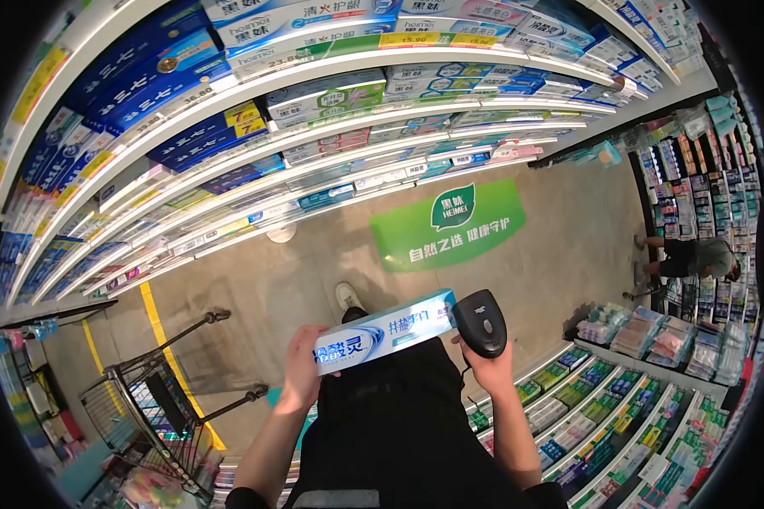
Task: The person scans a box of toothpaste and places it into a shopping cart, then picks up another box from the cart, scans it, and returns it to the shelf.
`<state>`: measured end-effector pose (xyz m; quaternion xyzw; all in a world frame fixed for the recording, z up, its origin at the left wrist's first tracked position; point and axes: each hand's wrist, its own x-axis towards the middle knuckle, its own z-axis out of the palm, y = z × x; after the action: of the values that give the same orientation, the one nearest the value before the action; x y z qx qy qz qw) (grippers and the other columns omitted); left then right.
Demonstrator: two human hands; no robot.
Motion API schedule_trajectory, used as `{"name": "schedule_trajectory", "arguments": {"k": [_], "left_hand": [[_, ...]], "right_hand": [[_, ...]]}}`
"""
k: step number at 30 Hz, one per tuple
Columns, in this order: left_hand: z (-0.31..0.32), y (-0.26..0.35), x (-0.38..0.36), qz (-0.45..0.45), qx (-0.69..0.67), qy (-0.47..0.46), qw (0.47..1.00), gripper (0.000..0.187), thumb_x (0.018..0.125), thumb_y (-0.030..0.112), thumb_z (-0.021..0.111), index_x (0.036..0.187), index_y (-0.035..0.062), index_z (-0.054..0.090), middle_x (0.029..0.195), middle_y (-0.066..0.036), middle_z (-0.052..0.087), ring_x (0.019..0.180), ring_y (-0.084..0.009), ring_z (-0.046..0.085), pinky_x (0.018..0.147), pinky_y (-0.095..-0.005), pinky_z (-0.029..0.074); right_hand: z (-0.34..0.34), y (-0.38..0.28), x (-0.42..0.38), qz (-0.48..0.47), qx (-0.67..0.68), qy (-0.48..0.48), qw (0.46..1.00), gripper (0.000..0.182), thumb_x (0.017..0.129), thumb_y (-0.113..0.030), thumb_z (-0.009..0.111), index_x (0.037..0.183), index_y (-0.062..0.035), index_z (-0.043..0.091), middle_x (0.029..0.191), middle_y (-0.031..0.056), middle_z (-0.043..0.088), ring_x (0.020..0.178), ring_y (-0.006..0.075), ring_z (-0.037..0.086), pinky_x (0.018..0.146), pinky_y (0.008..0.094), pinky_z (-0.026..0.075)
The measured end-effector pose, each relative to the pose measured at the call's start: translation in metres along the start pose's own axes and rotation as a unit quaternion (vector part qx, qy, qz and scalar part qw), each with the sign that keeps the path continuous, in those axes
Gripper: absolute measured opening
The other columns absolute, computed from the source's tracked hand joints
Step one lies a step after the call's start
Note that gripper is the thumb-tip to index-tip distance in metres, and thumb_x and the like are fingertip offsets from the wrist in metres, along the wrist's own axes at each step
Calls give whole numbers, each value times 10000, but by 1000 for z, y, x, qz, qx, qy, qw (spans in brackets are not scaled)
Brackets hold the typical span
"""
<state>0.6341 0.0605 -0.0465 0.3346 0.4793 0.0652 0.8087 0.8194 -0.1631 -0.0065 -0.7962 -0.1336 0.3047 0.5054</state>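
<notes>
My left hand [302,363] is closed on the left end of a long toothpaste box [386,332], blue and white with Chinese lettering. The box lies across in front of my body, its right end tilted slightly up. In my right hand [491,371] is a black barcode scanner [481,326] with a grey button on top. My fingers wrap its underside and are partly hidden. The scanner's head sits right at the box's right end and overlaps it in this view.
Shelves [348,119] of toothpaste boxes curve across the front. A green floor sticker [450,225] lies ahead. At left stands a shopping cart [157,407] by a yellow floor line [163,327]. More shelves [603,424] are at lower right, and another person [696,257] stands far right.
</notes>
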Motion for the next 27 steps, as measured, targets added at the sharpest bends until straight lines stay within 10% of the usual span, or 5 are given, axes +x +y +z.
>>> {"name": "schedule_trajectory", "arguments": {"k": [9, 14, 17, 21, 27], "left_hand": [[-5, -43, 39, 23, 7, 121, 992, 219, 937, 229, 450, 964, 25, 527, 804, -57, 563, 649, -131, 583, 465, -267, 485], [2, -100, 37, 98, 162, 243, 951, 207, 927, 215, 457, 966, 27, 534, 859, -46, 549, 756, -107, 533, 662, -249, 458], [19, -109, 39, -21, -85, 292, 953, 212, 923, 211, 451, 979, 21, 527, 844, -53, 555, 764, -104, 520, 706, -240, 431], [32, -127, 47, -51, -78, 271, 958, 263, 922, 259, 440, 1003, 19, 513, 858, -86, 575, 756, -149, 573, 628, -259, 469], [29, -156, 57, -73, -121, 218, 966, 296, 887, 277, 476, 990, 6, 531, 884, -76, 551, 792, -119, 526, 722, -249, 421]], "right_hand": [[-19, -32, 169, -264, -469, -41, 842, 551, 512, -56, 702, 1030, -9, 521, 930, 210, 523, 830, 425, 540, 710, 448, 476], [37, -65, 315, -406, -459, -46, 789, 456, 573, -71, 733, 988, -16, 555, 861, 164, 522, 762, 377, 550, 663, 430, 475], [78, -85, 365, -528, -446, -21, 722, 392, 604, -67, 725, 965, -29, 578, 812, 119, 531, 702, 334, 562, 607, 413, 478], [108, -95, 399, -641, -422, -13, 641, 397, 600, -55, 729, 965, -10, 582, 863, 128, 602, 769, 334, 590, 665, 383, 492], [123, -105, 415, -612, -488, 37, 621, 486, 616, 36, 691, 1086, 17, 571, 1013, 181, 623, 911, 340, 622, 807, 339, 486]]}}
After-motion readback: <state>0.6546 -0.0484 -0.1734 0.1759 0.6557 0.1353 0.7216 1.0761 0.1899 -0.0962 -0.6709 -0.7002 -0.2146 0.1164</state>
